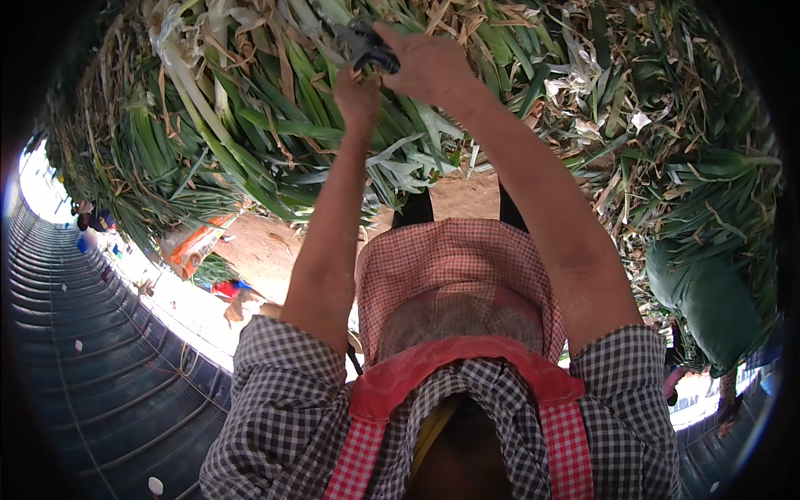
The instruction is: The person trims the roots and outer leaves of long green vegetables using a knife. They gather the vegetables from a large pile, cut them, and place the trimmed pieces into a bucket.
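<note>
Both arms reach forward over a heap of long green-leaved stalks (306, 81) that look like leeks or large green onions. My right hand (431, 65) grips a dark hand tool with a black handle (372, 51); its exact kind is hard to tell against the leaves. Close below the tool is my left hand (359, 97), its fingers curled. Whether those fingers pinch a stalk or touch the tool cannot be made out. Pale, thick stalk bases (187, 81) lie to the left of the hands, among dry brown leaves.
Cut leaves and papery scraps (581, 94) cover the pile at right. A stuffed green sack (706, 306) lies at far right. Bare earth (465, 197) shows before my checked apron (462, 256). An orange-and-white bag (197, 247) lies left. A ribbed, dark tunnel cover (94, 350) curves behind.
</note>
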Demonstrator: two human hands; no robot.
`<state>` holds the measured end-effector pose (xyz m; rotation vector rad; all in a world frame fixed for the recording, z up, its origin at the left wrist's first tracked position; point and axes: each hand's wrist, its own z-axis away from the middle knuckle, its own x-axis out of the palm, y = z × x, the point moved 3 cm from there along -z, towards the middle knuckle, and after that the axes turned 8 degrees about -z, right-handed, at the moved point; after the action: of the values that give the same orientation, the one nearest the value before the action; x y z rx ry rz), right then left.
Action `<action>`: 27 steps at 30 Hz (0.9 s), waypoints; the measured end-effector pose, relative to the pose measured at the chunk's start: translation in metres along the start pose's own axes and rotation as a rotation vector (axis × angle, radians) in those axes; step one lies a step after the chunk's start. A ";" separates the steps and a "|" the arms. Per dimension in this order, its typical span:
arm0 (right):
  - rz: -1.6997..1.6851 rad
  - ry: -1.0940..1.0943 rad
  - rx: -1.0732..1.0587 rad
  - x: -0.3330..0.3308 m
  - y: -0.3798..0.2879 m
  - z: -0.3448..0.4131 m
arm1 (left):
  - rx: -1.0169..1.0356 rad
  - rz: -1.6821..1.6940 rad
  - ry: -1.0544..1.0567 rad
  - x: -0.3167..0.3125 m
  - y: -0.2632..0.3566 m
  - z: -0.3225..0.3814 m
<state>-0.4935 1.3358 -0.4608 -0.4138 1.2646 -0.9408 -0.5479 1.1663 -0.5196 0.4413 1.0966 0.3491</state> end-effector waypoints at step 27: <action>-0.859 -0.723 0.692 -0.096 -0.010 0.150 | -0.553 1.117 -0.727 0.020 -0.038 -0.070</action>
<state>-0.3588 1.3727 -0.3497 -0.6704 0.0166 -1.6649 -0.6016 1.1553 -0.5808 0.5809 -0.0712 1.3133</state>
